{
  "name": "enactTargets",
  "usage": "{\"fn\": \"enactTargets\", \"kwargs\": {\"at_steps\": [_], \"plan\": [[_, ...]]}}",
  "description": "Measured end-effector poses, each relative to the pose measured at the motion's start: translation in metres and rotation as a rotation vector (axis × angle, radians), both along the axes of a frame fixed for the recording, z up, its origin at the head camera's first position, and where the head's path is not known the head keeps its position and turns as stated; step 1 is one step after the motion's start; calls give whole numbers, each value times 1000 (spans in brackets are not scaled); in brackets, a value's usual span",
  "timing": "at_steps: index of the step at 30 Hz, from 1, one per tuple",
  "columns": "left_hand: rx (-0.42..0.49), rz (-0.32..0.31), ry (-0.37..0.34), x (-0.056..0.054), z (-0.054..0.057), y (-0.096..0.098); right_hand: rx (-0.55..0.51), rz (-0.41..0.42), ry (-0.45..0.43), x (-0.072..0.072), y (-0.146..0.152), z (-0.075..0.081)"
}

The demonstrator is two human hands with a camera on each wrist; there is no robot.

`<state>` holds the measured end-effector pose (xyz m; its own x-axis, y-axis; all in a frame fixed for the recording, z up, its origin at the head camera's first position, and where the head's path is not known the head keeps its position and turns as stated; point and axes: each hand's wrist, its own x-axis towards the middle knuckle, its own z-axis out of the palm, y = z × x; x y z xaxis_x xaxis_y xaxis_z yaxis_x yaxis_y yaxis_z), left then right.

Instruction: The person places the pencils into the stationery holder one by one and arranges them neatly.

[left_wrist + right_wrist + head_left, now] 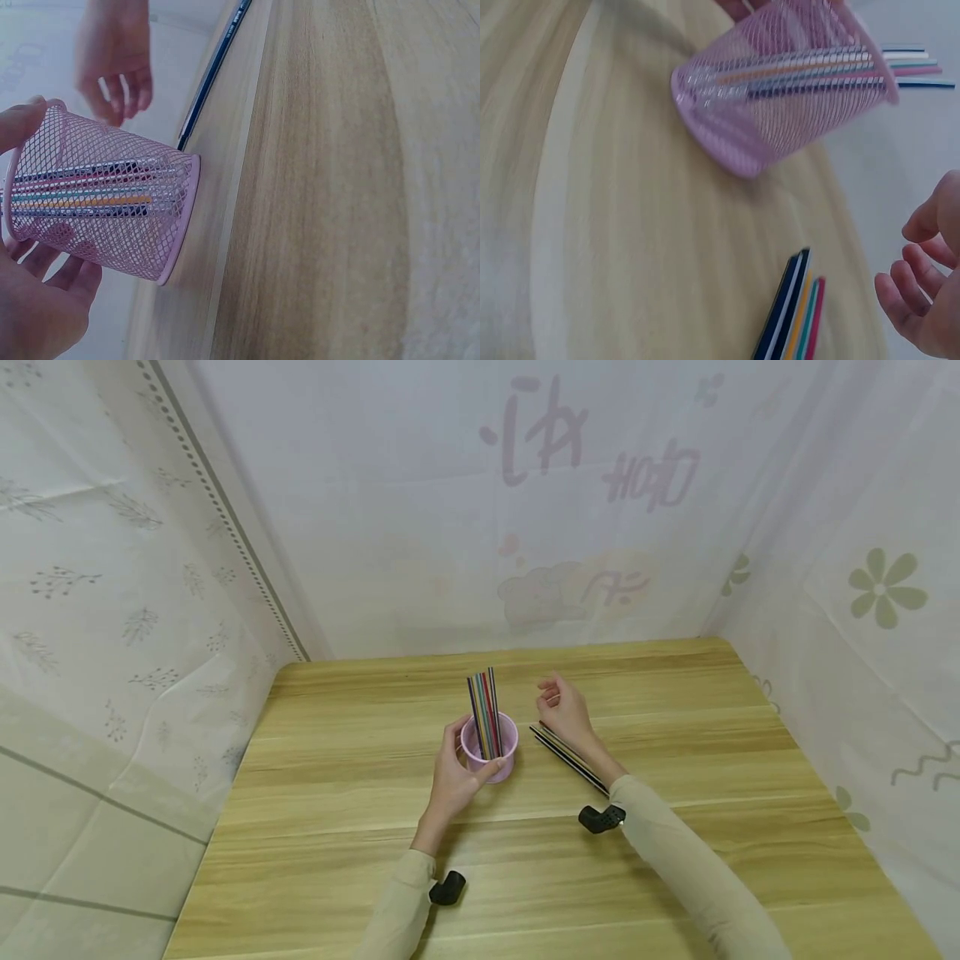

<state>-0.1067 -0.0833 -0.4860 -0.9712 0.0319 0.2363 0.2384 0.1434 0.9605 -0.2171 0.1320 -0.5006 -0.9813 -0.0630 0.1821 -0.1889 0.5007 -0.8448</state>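
Note:
My left hand [454,777] grips a pink mesh pen holder [112,247], thumb on the near side and fingers around the far side. Several pencils [480,702] of different colours stand inside it, their upper ends rising past the rim. To the right, my right hand [567,714] hovers with loosely bent fingers and nothing in them. A second bundle of pencils [567,760], dark, yellow, teal and red, lies on the table below that hand and wrist. In the right wrist view the fingers [907,296] are apart from those pencils [791,307].
The wooden table [337,827] ends at a back edge beyond the hands. Pale patterned curtains [405,527] hang behind it and along both sides. A black wrist camera [600,819] sits on the right sleeve, another black camera [448,888] on the left.

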Motion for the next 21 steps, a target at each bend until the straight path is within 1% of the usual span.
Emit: {"fn": "enactTargets", "kwargs": {"at_steps": [3,11,14,17,21], "plan": [[-4,-1,-1,0,0,0,32,-3,-23,2,7,-6],[-15,-1,9,1,0,0,144,26,-69,8,19,-19],[-13,-3,-1,1,0,0,164,37,-89,8,21,-23],[-12,-4,-8,0,0,0,182,53,-97,9,24,-26],[-9,-7,-10,0,-1,0,235,77,-102,9,27,-28]]}}
